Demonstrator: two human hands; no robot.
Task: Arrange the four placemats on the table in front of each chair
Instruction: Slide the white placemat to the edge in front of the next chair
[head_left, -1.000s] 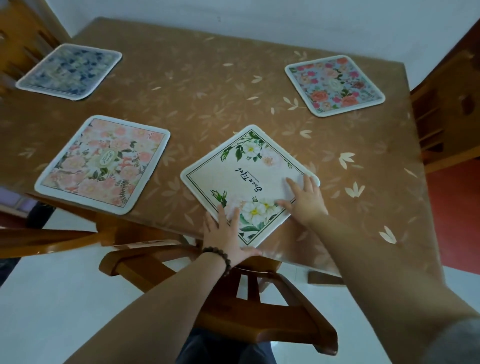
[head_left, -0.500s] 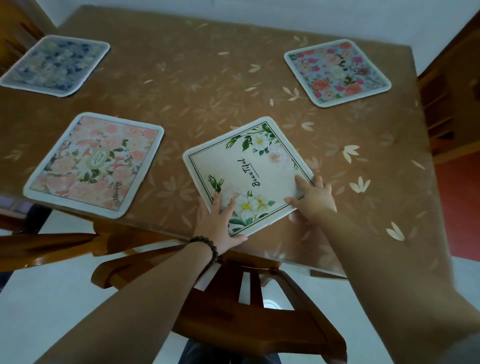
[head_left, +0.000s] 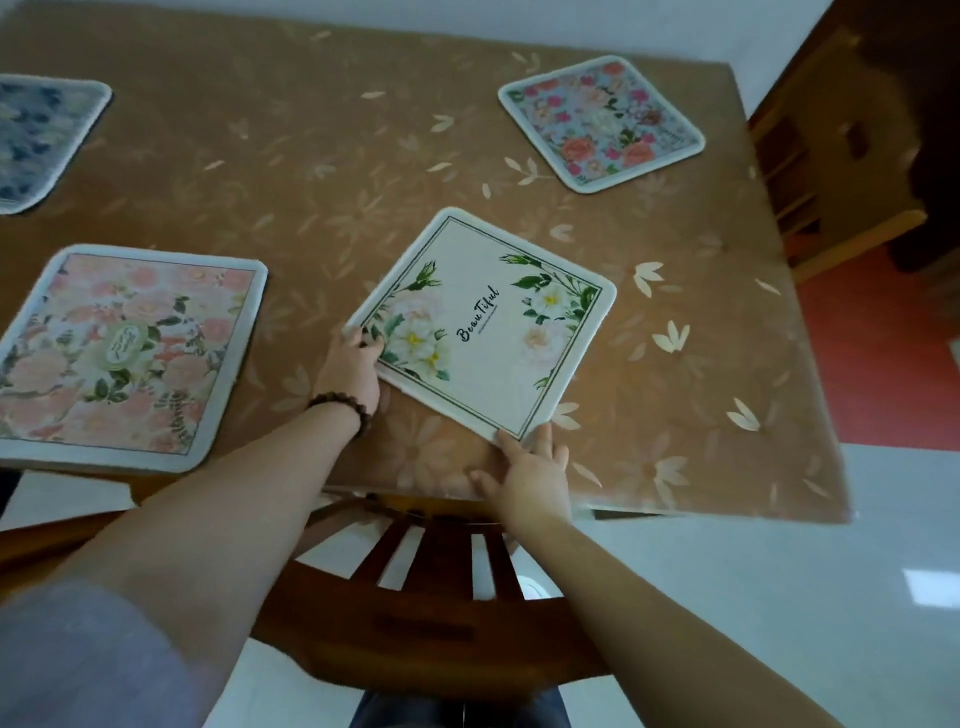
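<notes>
Turning under both hands, the cream placemat (head_left: 483, 332) now lies rotated from a second ago, above the chair (head_left: 431, 587). Left hand (head_left: 353, 369) pinches its corner; right hand (head_left: 530, 478) presses spread fingers on the near corner, so it still needs squaring.

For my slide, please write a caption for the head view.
Both hands, left hand and right hand, turn the white "Beautiful" placemat on the brown table.
</notes>
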